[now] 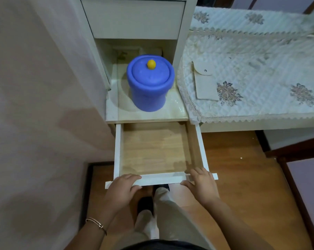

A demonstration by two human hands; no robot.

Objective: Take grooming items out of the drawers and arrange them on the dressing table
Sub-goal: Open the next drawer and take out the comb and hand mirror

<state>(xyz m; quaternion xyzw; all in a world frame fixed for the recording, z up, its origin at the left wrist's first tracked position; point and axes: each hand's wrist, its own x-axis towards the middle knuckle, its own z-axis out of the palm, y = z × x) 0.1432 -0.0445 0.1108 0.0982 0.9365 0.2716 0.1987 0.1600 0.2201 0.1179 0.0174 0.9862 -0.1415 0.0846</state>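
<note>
A white drawer [117, 145] with a bare wooden bottom stands pulled out below the dressing table's side shelf; nothing lies inside it. My left hand [122, 190] grips the left part of the drawer front [159, 179], fingers curled over its top edge. My right hand [201, 184] holds the right part of the same front. On the shelf above the drawer sits a blue lidded jar [149, 87] with a yellow knob [151, 64]. The dressing table top [260, 69] to the right is covered with a quilted floral cloth, and a cream snap pouch [205, 82] lies on it.
A closed white drawer front [134, 18] sits above the shelf niche. A pale wall [35, 105] runs along the left. The floor [233, 168] is wood, with a dark wooden chair frame [287, 159] at the right. My legs and feet [152, 210] are below the drawer.
</note>
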